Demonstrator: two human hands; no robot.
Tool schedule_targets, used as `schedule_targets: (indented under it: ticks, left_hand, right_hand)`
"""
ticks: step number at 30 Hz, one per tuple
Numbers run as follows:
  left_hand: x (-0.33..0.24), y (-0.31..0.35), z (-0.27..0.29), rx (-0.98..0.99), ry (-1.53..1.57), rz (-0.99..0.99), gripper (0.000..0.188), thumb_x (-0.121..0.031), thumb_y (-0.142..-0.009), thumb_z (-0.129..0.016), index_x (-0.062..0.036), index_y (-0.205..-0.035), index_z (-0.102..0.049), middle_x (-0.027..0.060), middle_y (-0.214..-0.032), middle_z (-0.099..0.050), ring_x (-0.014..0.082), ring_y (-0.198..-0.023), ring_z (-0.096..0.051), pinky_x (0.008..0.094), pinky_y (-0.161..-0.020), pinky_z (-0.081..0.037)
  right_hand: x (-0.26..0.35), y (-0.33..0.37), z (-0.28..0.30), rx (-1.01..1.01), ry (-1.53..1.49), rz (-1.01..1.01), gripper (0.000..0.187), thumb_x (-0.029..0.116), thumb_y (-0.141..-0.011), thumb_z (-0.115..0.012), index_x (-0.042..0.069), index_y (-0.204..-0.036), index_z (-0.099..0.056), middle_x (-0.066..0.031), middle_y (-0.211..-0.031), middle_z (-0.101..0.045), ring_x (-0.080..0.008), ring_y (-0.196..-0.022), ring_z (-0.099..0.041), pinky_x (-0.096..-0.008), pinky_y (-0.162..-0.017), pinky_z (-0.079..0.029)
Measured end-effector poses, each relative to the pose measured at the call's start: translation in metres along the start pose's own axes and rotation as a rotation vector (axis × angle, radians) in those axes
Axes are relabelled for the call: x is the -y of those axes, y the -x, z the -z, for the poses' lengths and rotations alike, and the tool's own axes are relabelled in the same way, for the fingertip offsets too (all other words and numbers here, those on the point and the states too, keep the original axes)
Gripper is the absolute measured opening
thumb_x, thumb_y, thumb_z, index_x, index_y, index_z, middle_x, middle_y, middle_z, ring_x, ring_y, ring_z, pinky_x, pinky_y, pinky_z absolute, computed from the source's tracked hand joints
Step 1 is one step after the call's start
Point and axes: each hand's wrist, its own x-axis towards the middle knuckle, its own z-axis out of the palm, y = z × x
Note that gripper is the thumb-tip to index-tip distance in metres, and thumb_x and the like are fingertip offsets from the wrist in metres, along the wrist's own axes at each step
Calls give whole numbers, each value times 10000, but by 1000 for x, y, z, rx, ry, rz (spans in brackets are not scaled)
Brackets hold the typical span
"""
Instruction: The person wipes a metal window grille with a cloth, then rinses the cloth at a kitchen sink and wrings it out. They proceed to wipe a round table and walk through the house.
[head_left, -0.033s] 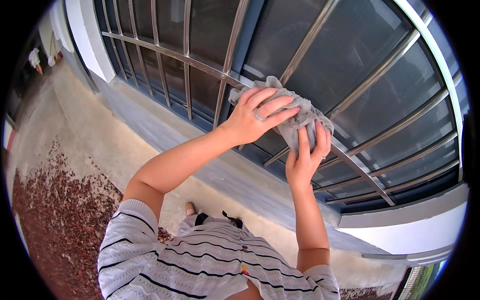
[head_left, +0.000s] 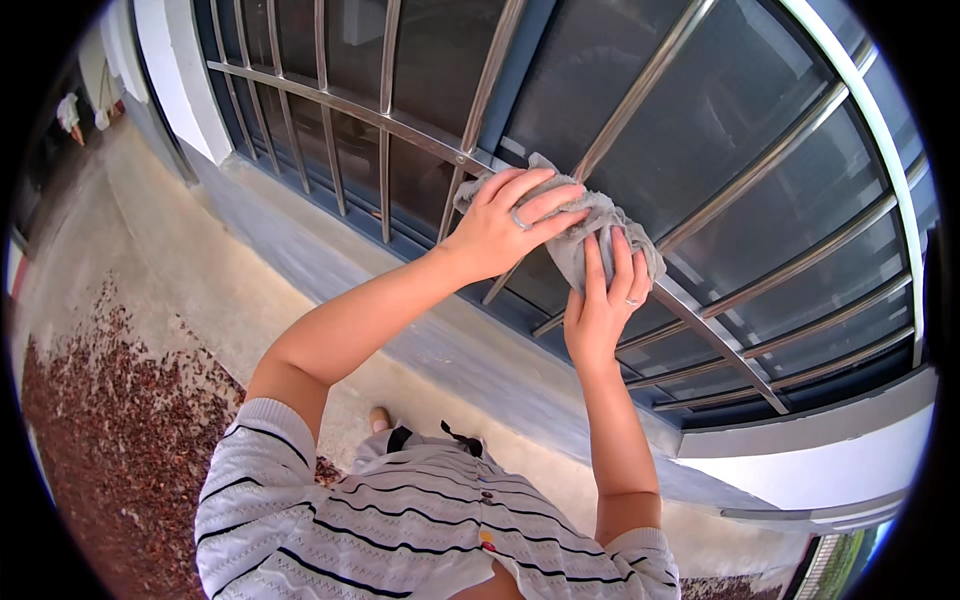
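Note:
A crumpled grey cloth (head_left: 572,245) is wrapped over the flat horizontal metal rail (head_left: 700,322) of a barred window. My left hand (head_left: 505,225), with a ring on one finger, grips the upper left part of the cloth, its fingers curled over the top. Just to the right and lower, my right hand (head_left: 605,305) holds the cloth from below, fingers pressed into its folds and a ring on one of them. Under the cloth, the rail itself is hidden.
Upright metal bars (head_left: 640,90) cross the rail in front of dark glass panes (head_left: 740,120). Below runs a grey ledge (head_left: 400,320) along the wall. Reddish-brown dry leaves (head_left: 130,440) lie on the concrete floor (head_left: 170,250) at left.
Both hands have slid slightly left along the rail with the cloth. My right hand has come closer to my left, and the cloth's folds have shifted.

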Motion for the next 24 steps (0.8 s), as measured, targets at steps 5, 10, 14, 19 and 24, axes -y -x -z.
schedule_targets:
  ticks: [5, 10, 14, 19, 24]
  left_hand:
    - [73, 37, 28, 82, -41, -39, 327, -158, -781, -658, -215, -1101, -692, -68, -1315, -544, 220, -1183, -477, 382, -915, -435]
    - [111, 46, 52, 107, 39, -60, 231, -148, -751, -673, -150, -982, -679, -43, -1261, -581, 242, -1108, -506, 387, -870, -451]
    - [143, 56, 65, 180, 245, -23, 196, -120, -708, -706, -114, -897, -657, -14, -1171, -608, 255, -1019, -548, 383, -810, -491]
    - [175, 10, 97, 192, 344, -76, 283, -51, -628, -738, -86, -891, -638, 56, -1085, -600, 283, -883, -570, 375, -726, -514]
    - [224, -149, 139, -321, -55, -326, 518, 47, -641, -669, -150, -1120, -677, 62, -1141, -598, 311, -939, -566, 406, -801, -486]
  right_hand:
    - [56, -20, -58, 20, 121, 89, 526, -40, -743, -603, 113, -1246, -626, -71, -1377, -497, -347, -1238, -391, -469, -1004, -322]
    - [95, -61, -84, -30, -33, -28, 512, -60, -670, -592, 130, -1144, -633, -64, -1286, -529, -363, -1184, -418, -500, -999, -316]
    - [103, -76, -87, 28, 21, 103, 424, -40, -651, -620, 164, -1020, -670, -44, -1131, -552, -341, -1117, -459, -487, -950, -357]
    - [98, -149, -49, 171, -253, 375, 356, -4, -625, -658, 125, -954, -697, -23, -1040, -567, -276, -960, -504, -398, -797, -433]
    - [88, -293, -7, -521, 32, 487, 471, -34, -651, -623, 182, -1063, -693, -47, -1131, -558, -309, -1053, -476, -391, -908, -390]
